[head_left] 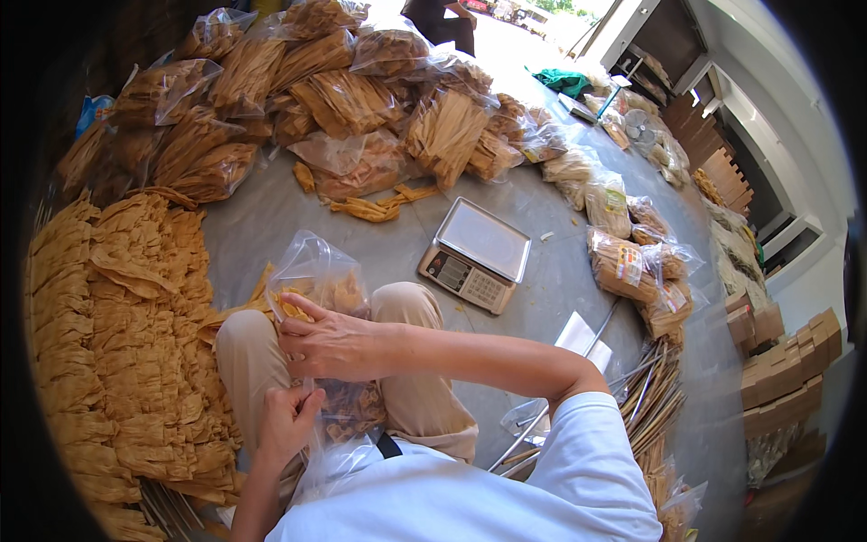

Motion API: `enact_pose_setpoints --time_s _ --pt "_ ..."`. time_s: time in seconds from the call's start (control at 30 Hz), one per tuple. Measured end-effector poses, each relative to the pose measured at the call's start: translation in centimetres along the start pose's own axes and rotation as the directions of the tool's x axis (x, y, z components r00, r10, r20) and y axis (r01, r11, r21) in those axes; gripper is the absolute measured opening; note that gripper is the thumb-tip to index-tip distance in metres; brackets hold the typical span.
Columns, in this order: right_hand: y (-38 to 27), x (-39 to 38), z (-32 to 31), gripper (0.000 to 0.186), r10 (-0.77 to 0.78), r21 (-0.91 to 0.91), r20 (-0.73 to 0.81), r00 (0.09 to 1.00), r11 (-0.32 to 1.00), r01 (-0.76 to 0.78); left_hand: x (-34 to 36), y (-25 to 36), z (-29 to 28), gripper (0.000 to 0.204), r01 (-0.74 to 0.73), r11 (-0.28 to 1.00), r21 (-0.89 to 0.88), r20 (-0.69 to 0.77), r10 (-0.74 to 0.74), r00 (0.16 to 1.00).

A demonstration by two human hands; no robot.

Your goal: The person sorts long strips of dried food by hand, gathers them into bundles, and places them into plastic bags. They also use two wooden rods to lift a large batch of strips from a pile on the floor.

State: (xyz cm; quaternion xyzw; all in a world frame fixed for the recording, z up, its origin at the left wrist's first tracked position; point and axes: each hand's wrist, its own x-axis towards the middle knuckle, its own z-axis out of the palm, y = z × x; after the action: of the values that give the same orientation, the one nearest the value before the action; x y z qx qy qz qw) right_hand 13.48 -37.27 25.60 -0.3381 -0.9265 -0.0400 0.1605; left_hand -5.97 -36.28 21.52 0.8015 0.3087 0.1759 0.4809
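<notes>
Between my knees stands a clear plastic bag (330, 266) with yellow-brown dried strips, like dried bean curd, inside. My right hand (339, 345) reaches across its middle, fingers curled round the bag and the strips at its left side; the thumb is hidden. Lower down, my left hand (287, 423) is closed in a pinch on the bag's gathered plastic near my lap. More brown pieces (350, 406) show through the plastic below my right forearm. A few strips (257, 294) stick out beside my left knee.
Stacked dried sheets (144, 343) rise at my left. A digital scale (483, 248) sits on the floor ahead. Filled bags (348, 99) are heaped beyond, with packed bags (623, 262) to the right. Thin sticks (655, 397) lie near my right elbow; cardboard boxes (790, 379) stand farther right.
</notes>
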Motion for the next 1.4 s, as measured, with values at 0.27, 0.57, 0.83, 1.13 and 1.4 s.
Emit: enact_pose_setpoints --time_s 0.27,0.57,0.83,1.13,1.4 --pt "3.4 0.1 -2.0 0.026 0.056 -0.089 0.05 0.997 0.995 -0.051 -1.2 -1.2 1.0 0.029 -0.003 0.999 -0.04 -0.021 0.002 1.0" --pt "0.8 0.4 1.5 0.002 -0.104 0.22 0.018 0.994 0.971 0.098 -1.1 -1.4 1.2 0.028 -0.006 0.995 -0.097 -0.056 0.001 0.998" --pt "3.9 0.5 1.3 0.003 -0.071 0.023 -0.01 0.997 0.997 0.071 -1.2 -1.6 1.4 0.028 0.0 0.989 -0.147 -0.082 -0.012 0.997" --pt "7.2 0.6 0.0 0.014 0.003 -0.231 0.089 0.996 0.973 0.018 -1.3 -0.8 1.3 0.027 0.01 0.997 -0.078 -0.074 -0.016 0.997" --pt "6.3 1.8 -1.1 0.022 0.052 0.103 0.129 0.99 0.992 -0.066 -1.9 -0.8 1.0 0.023 0.057 0.998 -0.011 -0.073 -0.057 0.996"
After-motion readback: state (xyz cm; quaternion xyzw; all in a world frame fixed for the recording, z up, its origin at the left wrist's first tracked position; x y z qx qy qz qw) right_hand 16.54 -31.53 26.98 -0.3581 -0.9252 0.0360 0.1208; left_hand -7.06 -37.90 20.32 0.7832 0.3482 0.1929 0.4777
